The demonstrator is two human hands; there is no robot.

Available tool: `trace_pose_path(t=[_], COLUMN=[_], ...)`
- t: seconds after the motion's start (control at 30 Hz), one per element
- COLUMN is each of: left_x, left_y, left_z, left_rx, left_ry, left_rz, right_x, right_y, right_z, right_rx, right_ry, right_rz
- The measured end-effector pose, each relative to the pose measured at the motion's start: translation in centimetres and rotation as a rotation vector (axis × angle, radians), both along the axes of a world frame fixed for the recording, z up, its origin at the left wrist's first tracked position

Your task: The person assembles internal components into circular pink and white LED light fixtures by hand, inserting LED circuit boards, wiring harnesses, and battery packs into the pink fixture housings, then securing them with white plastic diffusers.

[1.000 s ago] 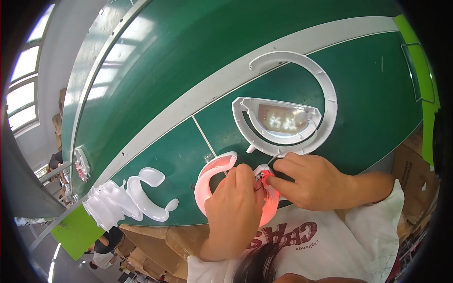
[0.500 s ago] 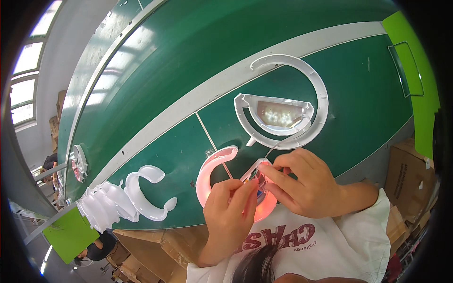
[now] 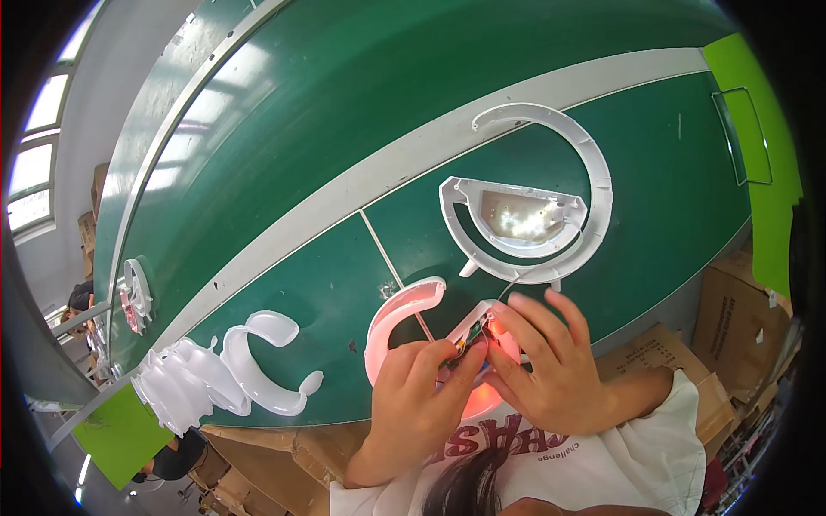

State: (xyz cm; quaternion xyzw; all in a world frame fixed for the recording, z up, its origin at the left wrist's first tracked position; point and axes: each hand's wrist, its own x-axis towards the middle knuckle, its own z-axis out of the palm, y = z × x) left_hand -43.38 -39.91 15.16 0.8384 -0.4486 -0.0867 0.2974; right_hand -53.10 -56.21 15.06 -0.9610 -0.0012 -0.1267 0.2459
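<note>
A pink glowing C-shaped plastic ring (image 3: pixel 397 315) lies at the near edge of the green work surface (image 3: pixel 361 129). My left hand (image 3: pixel 413 404) pinches a small part with thin wires at the ring's open end. My right hand (image 3: pixel 551 370) rests fingers spread on the same end, pressing the small white housing (image 3: pixel 478 323) there. The two hands touch each other over it. Beyond them lies a white ring-shaped shell (image 3: pixel 575 163) with a half-round white tray (image 3: pixel 516 219) inside it.
A stack of white translucent C-shaped covers (image 3: pixel 215 370) sits at the left near edge. A white stripe (image 3: pixel 413 172) crosses the green surface. Cardboard boxes (image 3: pixel 731 327) stand to the right below the surface. A bright green panel (image 3: pixel 757 112) lies far right. Another person (image 3: pixel 82 297) is far left.
Both hands have shifted slightly right and nearer along the pink ring's end; the view has tilted a little. The ring and white parts stay where they were.
</note>
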Motion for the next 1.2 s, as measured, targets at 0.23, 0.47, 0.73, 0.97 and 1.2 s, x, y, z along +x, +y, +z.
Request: trace_pose_path(t=[0.23, 0.47, 0.73, 0.97, 1.2], left_x=[1.2, 1.8, 2.2, 1.7, 2.4], left_y=[-0.1, -1.2, -1.2, -0.4, -1.0], left_z=[0.1, 0.4, -0.4, 0.1, 0.6], left_rx=[0.082, 0.171, 0.123, 0.002, 0.105], left_ry=[-0.1, -0.05, 0.098, 0.093, -0.04], left_rz=[-0.16, -0.212, -0.218, -0.133, -0.213], right_x=[0.0, -2.1, -2.3, -2.5, -1.6], right_y=[-0.6, -0.3, 1.4, 1.6, 1.1], right_z=[-0.4, -0.2, -0.2, -0.5, -0.5], right_rx=[-0.009, -0.05, -0.061, -0.03, 0.091], right_ry=[0.03, -0.122, 0.131, 0.232, 0.208], right_rz=[0.052, -0.026, 0.01, 0.019, -0.046])
